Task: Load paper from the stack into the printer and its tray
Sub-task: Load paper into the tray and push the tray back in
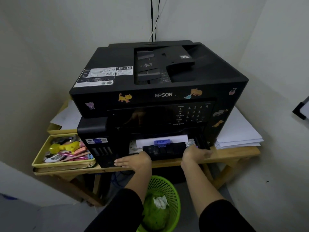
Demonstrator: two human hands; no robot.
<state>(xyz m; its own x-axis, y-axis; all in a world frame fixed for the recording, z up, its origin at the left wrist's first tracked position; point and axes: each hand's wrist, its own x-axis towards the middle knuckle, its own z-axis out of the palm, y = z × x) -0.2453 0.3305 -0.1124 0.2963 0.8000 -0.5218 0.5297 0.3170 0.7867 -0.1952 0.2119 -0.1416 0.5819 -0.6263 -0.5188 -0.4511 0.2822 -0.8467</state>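
Observation:
A black Epson printer (160, 77) stands on a wooden table (234, 154). Its paper tray (167, 152) sits in the lower front slot and holds white sheets (177, 138) behind a blue paper guide (161, 143). My left hand (133, 162) lies flat against the tray's front at the left, fingers straight and pointing left. My right hand (195, 154) rests on the tray's right front, its fingers stretched toward the right corner. The stack of white paper (239, 136) lies on the table to the right of the printer.
A yellow box (40, 158) of pens and small items sits left of the printer, with loose sheets (66, 116) behind it. A green waste basket (173, 186) stands under the table between my arms. Walls close in on both sides; cables (153, 22) run up the back wall.

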